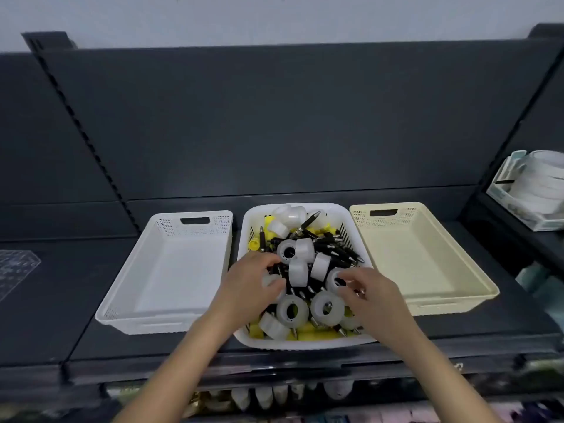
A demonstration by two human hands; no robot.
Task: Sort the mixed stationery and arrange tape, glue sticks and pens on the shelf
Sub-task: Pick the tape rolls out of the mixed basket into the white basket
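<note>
A white basket (253,218) stands in the middle of the dark shelf (91,340), heaped with white tape rolls (292,310), black pens (332,248) and yellow glue sticks (254,244). My left hand (248,288) reaches into its left side, fingers curled around a tape roll (270,280) among the pens. On the right side of the pile my right hand (370,296) has its fingertips on another tape roll (334,279). Whether either roll is lifted cannot be told.
An empty white tray (171,270) sits left of the basket and an empty cream tray (421,257) right of it. A box of white tape rolls (531,190) stands on the neighbouring shelf at far right. Goods hang below the shelf's front edge.
</note>
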